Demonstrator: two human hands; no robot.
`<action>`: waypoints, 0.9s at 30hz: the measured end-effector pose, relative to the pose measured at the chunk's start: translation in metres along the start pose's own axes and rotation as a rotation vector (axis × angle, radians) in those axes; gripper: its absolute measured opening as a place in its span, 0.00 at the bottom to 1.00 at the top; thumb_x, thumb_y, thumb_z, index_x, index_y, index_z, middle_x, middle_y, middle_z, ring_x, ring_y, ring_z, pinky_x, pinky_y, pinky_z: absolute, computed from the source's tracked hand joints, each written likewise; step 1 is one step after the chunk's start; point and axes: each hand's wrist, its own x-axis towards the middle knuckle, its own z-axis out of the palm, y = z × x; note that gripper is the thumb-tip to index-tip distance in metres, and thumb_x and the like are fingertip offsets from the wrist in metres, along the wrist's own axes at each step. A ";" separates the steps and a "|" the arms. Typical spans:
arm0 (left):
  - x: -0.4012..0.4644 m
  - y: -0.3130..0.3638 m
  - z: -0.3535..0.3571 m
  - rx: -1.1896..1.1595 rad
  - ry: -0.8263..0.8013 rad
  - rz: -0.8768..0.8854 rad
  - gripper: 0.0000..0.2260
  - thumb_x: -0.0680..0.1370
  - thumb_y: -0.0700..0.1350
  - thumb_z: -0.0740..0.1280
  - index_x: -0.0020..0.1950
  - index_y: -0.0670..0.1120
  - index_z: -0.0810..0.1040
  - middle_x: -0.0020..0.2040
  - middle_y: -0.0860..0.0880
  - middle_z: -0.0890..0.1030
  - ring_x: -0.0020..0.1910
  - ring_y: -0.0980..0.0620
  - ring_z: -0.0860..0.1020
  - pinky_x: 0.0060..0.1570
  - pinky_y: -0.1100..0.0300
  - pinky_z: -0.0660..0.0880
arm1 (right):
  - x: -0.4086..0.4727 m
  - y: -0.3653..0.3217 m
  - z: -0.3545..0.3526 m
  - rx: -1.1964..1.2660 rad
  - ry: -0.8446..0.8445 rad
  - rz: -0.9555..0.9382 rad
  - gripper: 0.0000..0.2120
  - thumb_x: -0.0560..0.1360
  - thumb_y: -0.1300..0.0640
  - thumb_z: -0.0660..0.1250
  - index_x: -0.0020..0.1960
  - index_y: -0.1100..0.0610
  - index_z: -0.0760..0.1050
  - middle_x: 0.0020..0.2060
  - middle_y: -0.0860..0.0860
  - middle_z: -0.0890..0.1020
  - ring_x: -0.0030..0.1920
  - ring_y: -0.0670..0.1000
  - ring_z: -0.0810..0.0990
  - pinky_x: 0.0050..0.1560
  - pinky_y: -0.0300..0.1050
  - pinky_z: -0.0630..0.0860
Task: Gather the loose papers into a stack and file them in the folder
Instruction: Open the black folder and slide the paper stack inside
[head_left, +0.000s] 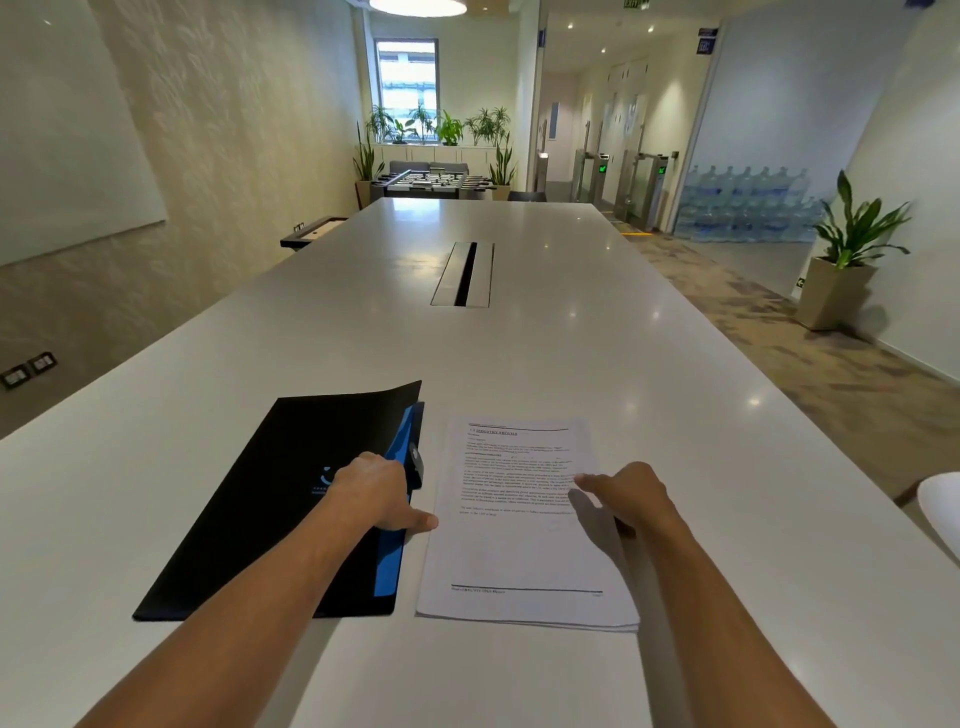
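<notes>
A black folder with a blue inner flap lies closed on the white table, left of centre. Its top cover lifts slightly at the far right corner. A stack of printed white papers lies flat just right of the folder, its edges roughly squared. My left hand rests on the folder's right edge, fingers curled over it, thumb pointing at the papers. My right hand hovers over the right side of the stack, fingers apart, holding nothing.
A metal cable hatch is set into the table's middle farther away. A white chair back shows at the right edge. Potted plants, a foosball table and water bottles stand well beyond the table.
</notes>
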 end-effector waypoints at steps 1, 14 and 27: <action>0.001 0.000 0.000 0.002 -0.003 0.004 0.30 0.67 0.72 0.67 0.49 0.46 0.71 0.51 0.46 0.73 0.42 0.53 0.74 0.42 0.60 0.72 | 0.000 -0.001 0.000 0.038 -0.009 0.001 0.19 0.71 0.47 0.72 0.46 0.63 0.73 0.35 0.52 0.76 0.36 0.52 0.76 0.30 0.42 0.67; 0.001 0.001 0.002 0.004 0.000 -0.008 0.32 0.68 0.71 0.66 0.55 0.44 0.74 0.58 0.44 0.74 0.47 0.50 0.76 0.48 0.58 0.75 | -0.013 -0.024 0.025 -0.342 0.082 -0.060 0.29 0.70 0.49 0.70 0.64 0.60 0.63 0.59 0.59 0.76 0.57 0.61 0.76 0.44 0.48 0.71; -0.002 0.002 -0.003 0.008 -0.031 -0.012 0.30 0.69 0.71 0.66 0.52 0.45 0.73 0.55 0.45 0.73 0.47 0.51 0.76 0.45 0.59 0.73 | -0.004 -0.029 0.029 -0.309 0.137 -0.055 0.31 0.70 0.43 0.68 0.65 0.58 0.62 0.60 0.57 0.77 0.58 0.62 0.76 0.55 0.55 0.70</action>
